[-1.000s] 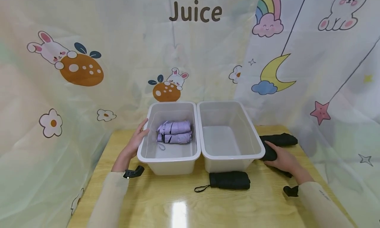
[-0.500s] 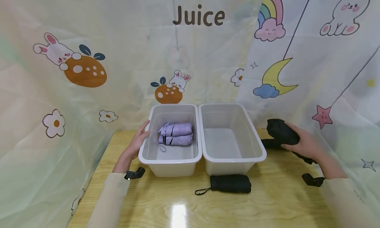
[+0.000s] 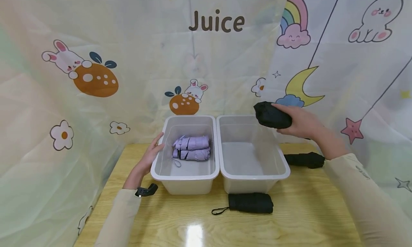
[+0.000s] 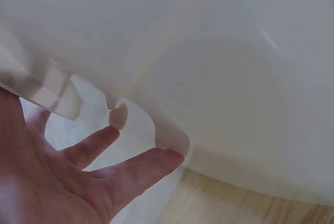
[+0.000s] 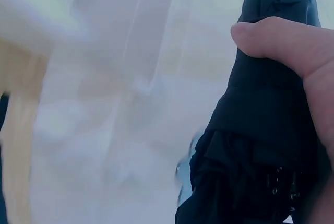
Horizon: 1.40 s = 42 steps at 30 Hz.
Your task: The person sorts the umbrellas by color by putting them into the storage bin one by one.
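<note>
My right hand (image 3: 300, 122) grips a black folded umbrella (image 3: 271, 115) above the far right corner of the right white bin (image 3: 254, 177). In the right wrist view the thumb lies across the umbrella's dark cloth (image 5: 261, 98). My left hand (image 3: 148, 157) touches the outer side of the left white bin (image 3: 185, 177). Seen from the left wrist, its fingertips (image 4: 169, 156) meet the bin's wall (image 4: 224, 88). Two lilac folded umbrellas (image 3: 192, 143) lie side by side inside the left bin. The right bin's visible floor is bare.
Another black folded umbrella (image 3: 250, 203), with a wrist loop, lies in front of the right bin. A further black umbrella (image 3: 305, 160) lies right of that bin, partly hidden. Behind the wooden table (image 3: 167, 222) hangs a printed cloth (image 3: 141, 79).
My right hand has picked up a black umbrella from the table's right side, then carried it up and left over the right bin. My left hand keeps its place on the left bin.
</note>
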{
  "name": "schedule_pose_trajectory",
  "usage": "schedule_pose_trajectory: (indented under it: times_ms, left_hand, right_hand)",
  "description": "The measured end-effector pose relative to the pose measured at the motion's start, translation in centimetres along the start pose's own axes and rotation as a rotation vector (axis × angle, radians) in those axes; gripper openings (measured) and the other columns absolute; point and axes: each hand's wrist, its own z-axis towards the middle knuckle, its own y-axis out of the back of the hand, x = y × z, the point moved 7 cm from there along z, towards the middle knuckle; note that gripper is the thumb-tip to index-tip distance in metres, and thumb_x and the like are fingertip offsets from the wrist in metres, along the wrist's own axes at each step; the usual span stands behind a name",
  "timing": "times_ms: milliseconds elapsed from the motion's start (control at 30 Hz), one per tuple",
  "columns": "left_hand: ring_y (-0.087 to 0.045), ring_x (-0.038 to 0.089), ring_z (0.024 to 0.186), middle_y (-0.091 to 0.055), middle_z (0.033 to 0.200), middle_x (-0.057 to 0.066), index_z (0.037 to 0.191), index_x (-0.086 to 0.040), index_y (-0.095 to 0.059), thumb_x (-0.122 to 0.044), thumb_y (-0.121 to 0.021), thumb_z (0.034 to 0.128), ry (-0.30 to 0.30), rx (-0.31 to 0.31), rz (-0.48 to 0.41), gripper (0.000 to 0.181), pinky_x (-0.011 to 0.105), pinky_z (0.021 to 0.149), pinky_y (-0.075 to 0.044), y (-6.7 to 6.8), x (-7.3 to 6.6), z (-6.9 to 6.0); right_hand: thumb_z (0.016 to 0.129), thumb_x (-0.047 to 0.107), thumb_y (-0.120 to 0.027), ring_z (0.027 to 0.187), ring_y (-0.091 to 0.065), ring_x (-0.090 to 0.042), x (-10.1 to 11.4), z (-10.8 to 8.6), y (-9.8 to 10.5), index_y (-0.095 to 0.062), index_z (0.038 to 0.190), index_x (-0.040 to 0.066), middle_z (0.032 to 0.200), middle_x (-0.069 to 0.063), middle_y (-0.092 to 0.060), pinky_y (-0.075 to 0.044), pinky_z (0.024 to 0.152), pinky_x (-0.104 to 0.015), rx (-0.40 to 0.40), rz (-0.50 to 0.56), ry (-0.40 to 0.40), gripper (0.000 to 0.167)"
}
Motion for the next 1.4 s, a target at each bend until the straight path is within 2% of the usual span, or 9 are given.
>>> schedule_pose_trajectory:
  times_ms: [200,333,500,733,900,1033,1133,1300,1400]
  left_hand:
    - [-0.032,0.053,0.129,-0.020,0.154,0.026,0.158,-0.024,-0.008,-0.027,-0.039,0.1061,0.004,-0.002,-0.019,0.060,0.063,0.097,-0.036,0.1,0.2,0.2]
    - [-0.031,0.053,0.130,-0.020,0.154,0.024,0.158,-0.025,-0.008,-0.028,-0.040,0.1060,0.017,0.011,-0.028,0.061,0.063,0.098,-0.035,-0.2,0.5,0.3]
    - [-0.030,0.053,0.131,-0.019,0.155,0.023,0.158,-0.025,-0.009,-0.030,-0.040,0.1058,0.009,0.007,-0.027,0.061,0.064,0.099,-0.034,-0.3,0.5,0.4]
    - [-0.030,0.053,0.131,-0.015,0.156,0.023,0.158,-0.026,-0.006,-0.027,-0.038,0.1067,0.016,0.015,-0.046,0.060,0.064,0.098,-0.034,-0.4,0.5,0.0]
    - [-0.031,0.054,0.129,-0.015,0.156,0.023,0.158,-0.026,-0.008,-0.028,-0.039,0.1064,-0.004,0.011,-0.046,0.060,0.063,0.098,-0.035,-0.3,0.3,0.2]
    - [-0.031,0.054,0.129,-0.015,0.156,0.022,0.158,-0.026,-0.008,-0.028,-0.039,0.1062,0.007,0.004,-0.044,0.060,0.064,0.098,-0.035,-0.1,0.3,0.2]
    - [-0.030,0.052,0.130,-0.015,0.156,0.023,0.158,-0.026,-0.008,-0.029,-0.039,0.1062,0.021,0.004,-0.045,0.060,0.064,0.098,-0.034,-0.1,0.5,0.0]
    - [-0.031,0.053,0.130,-0.016,0.155,0.024,0.157,-0.026,-0.009,-0.029,-0.039,0.1062,0.007,-0.006,-0.042,0.059,0.064,0.098,-0.035,0.0,0.3,0.0]
    - [-0.030,0.052,0.131,-0.015,0.156,0.022,0.158,-0.025,-0.009,-0.027,-0.039,0.1064,0.009,-0.005,-0.031,0.059,0.064,0.099,-0.034,0.2,0.2,-0.1]
  right_hand:
    - [0.071,0.024,-0.086,0.105,-0.053,-0.035,3.6,4.6,-2.6,-0.038,0.150,0.025,0.121,-0.017,-0.058,-0.046,0.084,-0.054,0.010,0.026,0.089,0.092]
    - [0.070,0.022,-0.084,0.102,-0.054,-0.034,4.8,6.4,-5.3,-0.041,0.149,0.026,0.118,-0.016,-0.059,-0.046,0.083,-0.053,0.033,0.023,0.115,0.090]
    - [0.071,0.018,-0.083,0.108,-0.052,-0.036,5.4,8.1,-8.4,-0.042,0.148,0.024,0.126,-0.016,-0.057,-0.044,0.089,-0.054,0.067,0.053,0.132,0.087]
    - [0.071,0.013,-0.082,0.118,-0.050,-0.038,5.5,9.2,-12.1,-0.041,0.149,0.021,0.137,-0.017,-0.051,-0.042,0.091,-0.055,0.151,0.107,0.128,0.088]
    - [0.073,0.013,-0.079,0.122,-0.047,-0.035,4.5,9.9,-14.1,-0.040,0.149,0.025,0.140,-0.013,-0.050,-0.037,0.094,-0.059,0.191,0.121,0.052,0.087]
    - [0.074,0.012,-0.079,0.120,-0.048,-0.034,4.1,10.2,-15.8,-0.040,0.149,0.028,0.136,-0.013,-0.053,-0.034,0.095,-0.060,0.245,0.128,0.011,0.086]
    - [0.073,0.009,-0.080,0.120,-0.049,-0.035,4.1,10.4,-17.0,-0.042,0.149,0.025,0.136,-0.014,-0.054,-0.035,0.096,-0.059,0.264,0.142,0.025,0.086]
    - [0.075,0.007,-0.080,0.125,-0.046,-0.036,3.9,10.8,-18.8,-0.043,0.148,0.019,0.140,-0.013,-0.051,-0.037,0.099,-0.054,0.252,0.141,0.045,0.083]
    - [0.076,0.004,-0.080,0.127,-0.046,-0.037,3.8,11.1,-20.2,-0.041,0.149,0.017,0.142,-0.014,-0.049,-0.038,0.100,-0.052,0.309,0.164,0.026,0.084]
